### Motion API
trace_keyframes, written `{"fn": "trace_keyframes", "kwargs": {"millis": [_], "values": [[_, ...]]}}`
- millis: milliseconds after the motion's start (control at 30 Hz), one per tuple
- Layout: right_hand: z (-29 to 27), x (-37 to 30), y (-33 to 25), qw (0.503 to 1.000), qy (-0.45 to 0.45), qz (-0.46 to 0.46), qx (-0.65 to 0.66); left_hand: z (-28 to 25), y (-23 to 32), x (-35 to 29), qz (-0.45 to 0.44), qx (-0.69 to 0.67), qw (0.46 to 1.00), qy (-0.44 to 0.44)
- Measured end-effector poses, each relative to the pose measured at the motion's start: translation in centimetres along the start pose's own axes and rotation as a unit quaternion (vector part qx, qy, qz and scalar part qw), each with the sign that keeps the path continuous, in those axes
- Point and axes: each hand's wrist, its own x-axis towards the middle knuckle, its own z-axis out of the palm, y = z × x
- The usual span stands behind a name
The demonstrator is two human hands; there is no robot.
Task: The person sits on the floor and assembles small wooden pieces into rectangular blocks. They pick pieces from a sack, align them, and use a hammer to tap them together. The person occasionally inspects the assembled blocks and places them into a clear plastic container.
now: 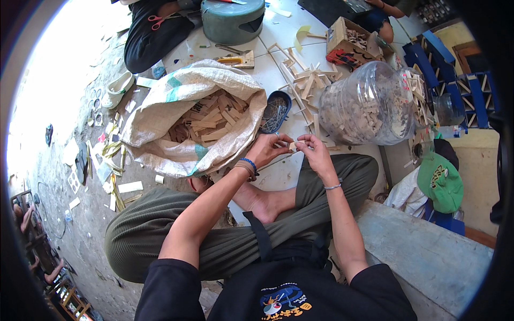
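Observation:
Above my crossed legs, my left hand [267, 149] and my right hand [317, 154] meet with their fingertips pinched around a small pale wooden piece [292, 146]. Its exact shape is partly hidden by the fingers. Just beyond my left hand sits a blue oval dish [289, 101] with thin, wire-like bits in it. An open white woven sack [155, 115] stands to the left of my hands, holding many flat wooden pieces [217, 115]. To the right, a large clear plastic jar [369, 88] lies on its side with small wooden pieces inside.
Joined wooden strips [306, 80] lie on the tiles beyond the dish. Farther back are a cardboard box [338, 36], a yellow-handled tool [243, 60] and a green-grey container [233, 21]. Two other people sit at the far side. A green cap [441, 184] rests at right.

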Motion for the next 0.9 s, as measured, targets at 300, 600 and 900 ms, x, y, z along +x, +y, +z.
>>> {"fn": "trace_keyframes", "kwargs": {"millis": [300, 600, 900], "values": [[0.0, 0.1, 0.2, 1.0, 0.001, -0.011, 0.007, -0.1, 0.1, 0.1, -0.012, 0.019, 1.0, 0.0], [0.0, 0.4, 0.8, 0.999, 0.014, -0.008, -0.028, -0.3, 1.3, -0.3, 0.055, 0.064, 0.996, 0.031], [-0.8, 1.1, -4.0, 0.976, 0.021, -0.015, -0.218, 1.2, 0.5, -1.1, 0.071, 0.02, 0.993, 0.09]]}}
